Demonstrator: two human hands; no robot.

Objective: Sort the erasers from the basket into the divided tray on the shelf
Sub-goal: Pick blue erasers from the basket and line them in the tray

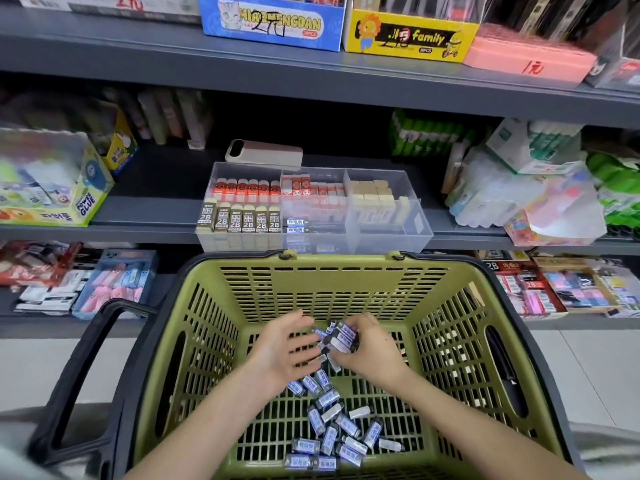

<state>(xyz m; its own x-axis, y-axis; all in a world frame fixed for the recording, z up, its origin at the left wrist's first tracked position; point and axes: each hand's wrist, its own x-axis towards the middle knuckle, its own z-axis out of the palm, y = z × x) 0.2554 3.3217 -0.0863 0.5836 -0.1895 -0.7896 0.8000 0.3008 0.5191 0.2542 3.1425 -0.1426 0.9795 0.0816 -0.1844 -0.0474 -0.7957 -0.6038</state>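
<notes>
Grey shelf (138, 233): it is carrying the divided tray at its near edge, directly beyond the basket.
Green basket (346, 261): it is sitting right in front of you, below the shelf, with a black handle (79, 375) hanging down on the left.
Divided tray (391, 233): its left compartment is holding orange-sleeved and brown 2B erasers, the middle one red-and-white ones plus two blue-and-white ones at the near end, the right one plain cream ones.
Phone (265, 153): it is lying on the shelf just behind the tray.
Right hand (370, 351): you are clutching a bunch of blue-and-white erasers (341, 336) above the basket floor.
Left hand (287, 344): you are keeping it unclenched, fingers spread, tips at the bunch; contact is too blurred to tell.
Loose erasers (332, 431): they are lying scattered on the basket floor, near you.
</notes>
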